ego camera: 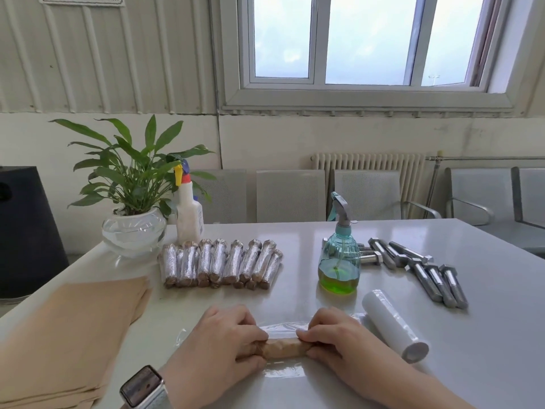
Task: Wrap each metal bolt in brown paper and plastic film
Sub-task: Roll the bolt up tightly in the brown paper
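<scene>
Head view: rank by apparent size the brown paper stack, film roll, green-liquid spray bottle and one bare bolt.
1. brown paper stack, largest
2. green-liquid spray bottle
3. film roll, though its nearness inflates it
4. bare bolt, smallest

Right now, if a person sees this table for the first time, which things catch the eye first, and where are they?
Nearest the camera, the left hand and right hand hold a brown-paper-wrapped bolt lying on a sheet of plastic film. Behind them, toward the left, lies a row of finished wrapped bolts. On the right, a spray bottle with green liquid stands in front of bare metal bolts.
</scene>
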